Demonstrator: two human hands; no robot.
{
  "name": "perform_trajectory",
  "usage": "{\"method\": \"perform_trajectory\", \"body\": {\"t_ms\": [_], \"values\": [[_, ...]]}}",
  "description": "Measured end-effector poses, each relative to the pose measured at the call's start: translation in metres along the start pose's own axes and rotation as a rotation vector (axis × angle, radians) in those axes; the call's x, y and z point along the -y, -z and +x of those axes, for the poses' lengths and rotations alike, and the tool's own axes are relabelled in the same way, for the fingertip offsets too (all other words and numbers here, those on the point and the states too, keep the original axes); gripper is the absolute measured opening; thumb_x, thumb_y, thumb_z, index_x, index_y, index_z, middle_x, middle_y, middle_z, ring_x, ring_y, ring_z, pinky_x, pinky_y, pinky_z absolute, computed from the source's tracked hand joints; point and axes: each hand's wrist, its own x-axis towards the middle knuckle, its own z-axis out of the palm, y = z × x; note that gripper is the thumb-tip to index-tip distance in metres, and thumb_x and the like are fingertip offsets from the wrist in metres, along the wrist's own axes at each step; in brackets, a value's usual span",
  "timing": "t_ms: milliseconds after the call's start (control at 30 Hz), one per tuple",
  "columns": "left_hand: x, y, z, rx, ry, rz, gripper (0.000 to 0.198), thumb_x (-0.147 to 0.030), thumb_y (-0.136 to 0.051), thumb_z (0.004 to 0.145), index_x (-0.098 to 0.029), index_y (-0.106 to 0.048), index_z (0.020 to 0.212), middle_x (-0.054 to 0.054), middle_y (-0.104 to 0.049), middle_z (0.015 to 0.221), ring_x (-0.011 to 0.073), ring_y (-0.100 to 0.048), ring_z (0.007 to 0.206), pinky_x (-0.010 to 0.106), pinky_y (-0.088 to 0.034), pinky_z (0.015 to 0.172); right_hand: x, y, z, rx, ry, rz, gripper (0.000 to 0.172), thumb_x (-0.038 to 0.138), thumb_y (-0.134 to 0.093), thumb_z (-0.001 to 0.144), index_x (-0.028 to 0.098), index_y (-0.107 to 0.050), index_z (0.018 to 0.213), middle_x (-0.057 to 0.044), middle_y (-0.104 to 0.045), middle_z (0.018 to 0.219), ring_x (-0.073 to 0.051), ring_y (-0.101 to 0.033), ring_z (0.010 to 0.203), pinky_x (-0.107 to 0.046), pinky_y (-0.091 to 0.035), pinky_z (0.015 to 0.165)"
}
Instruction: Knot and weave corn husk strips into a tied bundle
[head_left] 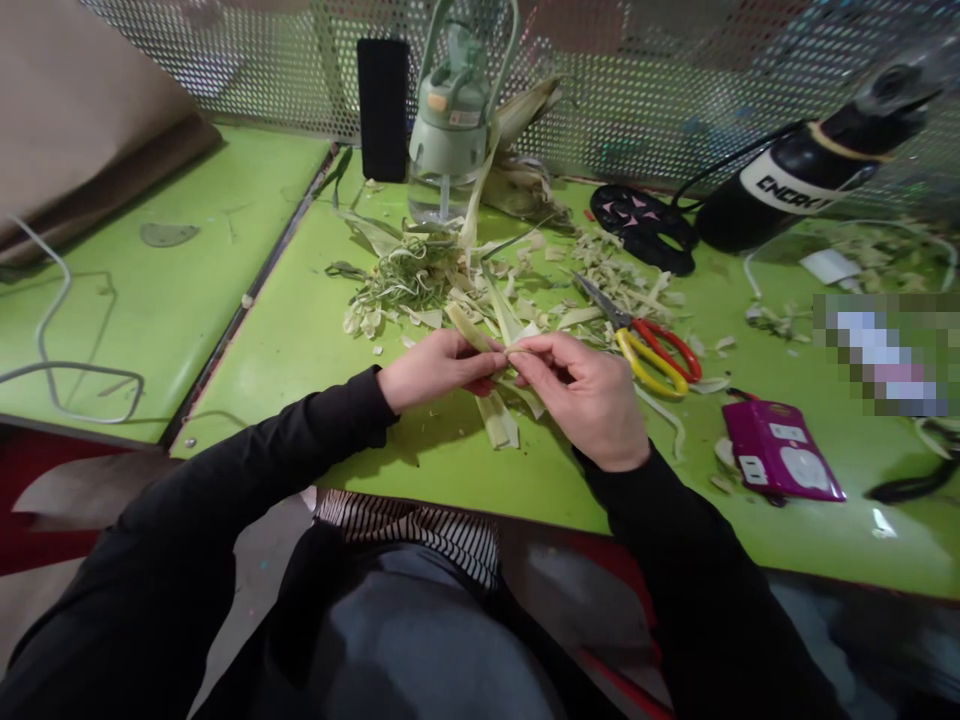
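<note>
Pale green corn husk strips [466, 326] are pinched between my two hands over the green table. My left hand [442, 368] is closed on them, thumb and fingers pressed together. Fingertips of my right hand [581, 385] meet the left ones and pinch the same strips. One wide strip end [496, 420] hangs below the hands, and another strip [501, 305] points away from me. What exactly lies between the fingertips is too small to tell. Just beyond is a heap of shredded husk [416, 270]. Scissors [637, 340] with red and yellow handles lie right of my right hand.
At the back stand a dark phone [383, 110], a green water bottle [448, 130] and a black bottle [780, 185], before a perforated metal screen [292, 60]. A black slotted object [645, 225] and a purple case [784, 450] lie right. A bent wire [52, 320] lies left of the table seam.
</note>
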Motion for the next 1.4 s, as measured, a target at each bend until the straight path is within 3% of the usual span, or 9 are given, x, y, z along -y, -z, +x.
{"method": "perform_trajectory", "body": {"t_ms": [167, 433, 533, 667, 833, 1100, 1200, 1267, 1400], "values": [[-0.002, 0.0056, -0.0016, 0.06, 0.102, -0.168, 0.015, -0.015, -0.057, 0.09, -0.008, -0.061, 0.078, -0.003, -0.058, 0.067, 0.0057, -0.062, 0.068, 0.03, -0.053, 0.088, 0.0013, 0.002, 0.0018, 0.043, 0.204, -0.12, 0.016, 0.023, -0.054, 0.095, 0.019, -0.069, 0.096, -0.005, -0.077, 0.088, -0.014, -0.07, 0.071, -0.026, -0.052, 0.064], [-0.0017, 0.0082, -0.0046, 0.179, -0.009, -0.195, 0.019, -0.004, -0.066, 0.075, -0.01, -0.069, 0.093, 0.0, -0.067, 0.078, 0.0087, -0.063, 0.079, 0.032, -0.052, 0.093, -0.0042, 0.0006, 0.0002, -0.005, 0.215, -0.21, 0.011, 0.021, -0.059, 0.092, 0.018, -0.07, 0.097, -0.002, -0.077, 0.084, -0.011, -0.066, 0.061, -0.024, -0.048, 0.057], [-0.0033, 0.0065, -0.0047, 0.164, -0.012, -0.238, 0.009, -0.018, -0.07, 0.081, -0.009, -0.069, 0.084, -0.002, -0.062, 0.071, 0.0067, -0.058, 0.071, 0.034, -0.052, 0.094, -0.0033, 0.0018, 0.0003, 0.003, 0.22, -0.215, 0.012, 0.02, -0.059, 0.093, 0.018, -0.069, 0.097, -0.002, -0.076, 0.082, -0.012, -0.066, 0.062, -0.024, -0.048, 0.057], [-0.0042, 0.0047, -0.0048, 0.102, 0.004, -0.229, 0.022, -0.029, -0.073, 0.082, -0.007, -0.067, 0.078, 0.0, -0.065, 0.073, 0.0063, -0.059, 0.069, 0.032, -0.053, 0.091, -0.0031, 0.0027, 0.0007, 0.031, 0.231, -0.202, 0.015, 0.023, -0.057, 0.094, 0.019, -0.068, 0.103, -0.004, -0.076, 0.088, -0.014, -0.067, 0.069, -0.026, -0.05, 0.062], [-0.0035, 0.0047, -0.0036, 0.028, 0.056, -0.225, 0.024, -0.026, -0.069, 0.086, -0.009, -0.063, 0.072, -0.001, -0.062, 0.066, 0.0063, -0.061, 0.064, 0.032, -0.055, 0.086, -0.0048, 0.0024, -0.0004, 0.01, 0.187, -0.216, 0.023, 0.026, -0.062, 0.091, 0.022, -0.066, 0.114, 0.0, -0.072, 0.076, -0.011, -0.054, 0.052, -0.026, -0.047, 0.054], [-0.0035, 0.0065, -0.0021, 0.011, 0.081, -0.255, 0.024, -0.023, -0.067, 0.087, -0.009, -0.063, 0.069, -0.001, -0.06, 0.063, 0.0067, -0.061, 0.064, 0.033, -0.055, 0.09, -0.0043, 0.0048, 0.0018, 0.01, 0.269, -0.238, 0.012, 0.023, -0.06, 0.093, 0.022, -0.071, 0.096, -0.006, -0.077, 0.09, -0.019, -0.07, 0.079, -0.032, -0.055, 0.071], [-0.0064, 0.0049, -0.0041, 0.019, 0.076, -0.315, 0.009, -0.008, -0.059, 0.087, -0.008, -0.067, 0.083, -0.001, -0.063, 0.068, 0.0071, -0.064, 0.069, 0.035, -0.054, 0.095, -0.0036, 0.006, 0.0025, -0.041, 0.217, -0.207, 0.01, 0.024, -0.06, 0.092, 0.02, -0.07, 0.091, -0.006, -0.075, 0.085, -0.017, -0.067, 0.071, -0.03, -0.053, 0.064], [-0.0084, 0.0041, -0.0052, 0.005, 0.085, -0.348, 0.018, 0.0, -0.054, 0.085, -0.009, -0.068, 0.093, 0.0, -0.067, 0.073, 0.0072, -0.065, 0.07, 0.034, -0.054, 0.094, -0.0025, 0.0065, 0.0022, -0.059, 0.18, -0.157, 0.009, 0.026, -0.061, 0.092, 0.021, -0.069, 0.09, -0.004, -0.074, 0.082, -0.014, -0.063, 0.063, -0.029, -0.05, 0.059], [-0.0093, 0.0043, -0.0051, -0.035, 0.105, -0.364, 0.016, -0.005, -0.053, 0.089, -0.009, -0.067, 0.096, 0.003, -0.07, 0.075, 0.0086, -0.067, 0.068, 0.031, -0.056, 0.086, 0.0002, 0.0069, 0.0002, -0.022, 0.169, -0.088, 0.009, 0.028, -0.062, 0.091, 0.023, -0.069, 0.089, -0.003, -0.074, 0.083, -0.015, -0.062, 0.064, -0.029, -0.049, 0.059]]}}
